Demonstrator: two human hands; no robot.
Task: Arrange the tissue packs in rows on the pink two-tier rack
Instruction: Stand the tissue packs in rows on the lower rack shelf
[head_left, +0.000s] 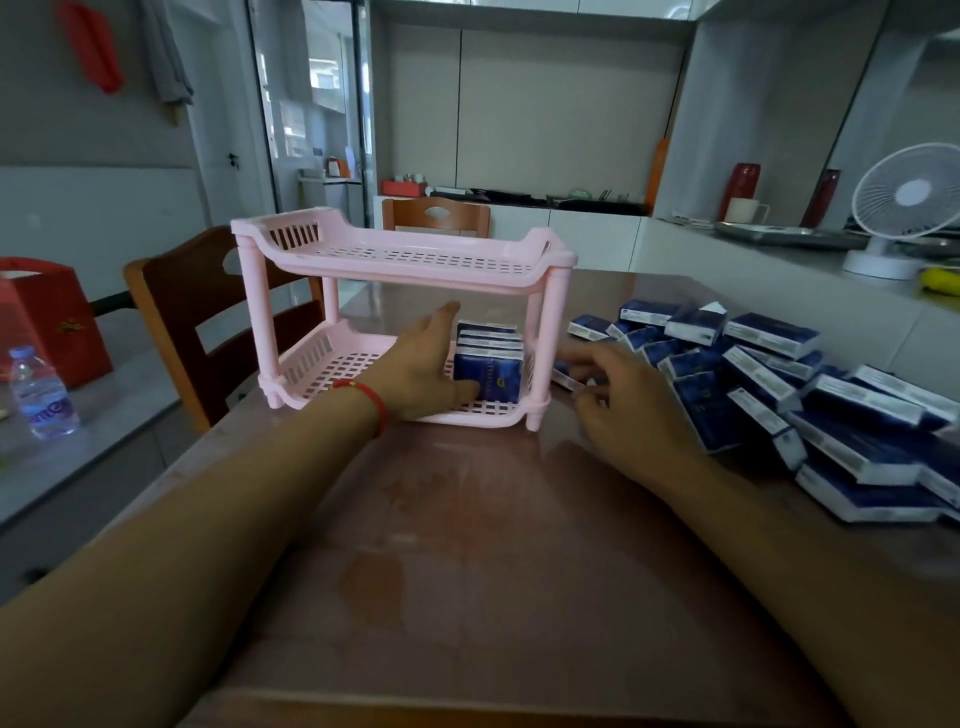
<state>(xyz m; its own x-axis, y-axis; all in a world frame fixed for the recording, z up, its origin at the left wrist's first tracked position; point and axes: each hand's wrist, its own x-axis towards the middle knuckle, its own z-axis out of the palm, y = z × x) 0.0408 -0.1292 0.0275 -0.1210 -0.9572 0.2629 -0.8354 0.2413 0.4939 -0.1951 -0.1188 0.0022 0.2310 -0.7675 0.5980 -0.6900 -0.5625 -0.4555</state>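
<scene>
The pink two-tier rack (395, 260) stands on the brown table, its top tier bare. A short row of upright blue tissue packs (491, 364) fills the right end of the lower tier. My left hand (423, 364) reaches into the lower tier with straight fingers, its thumb against the front pack. My right hand (618, 395) lies just right of the rack, fingers touching a blue-and-white pack (566, 378) flat on the table. A loose pile of more tissue packs (779, 384) spreads over the table's right side.
Two wooden chairs stand behind and left of the rack (176, 306). A water bottle (41, 395) and a red box (47, 317) sit on a side surface at left. A white fan (904, 208) stands on the counter at right.
</scene>
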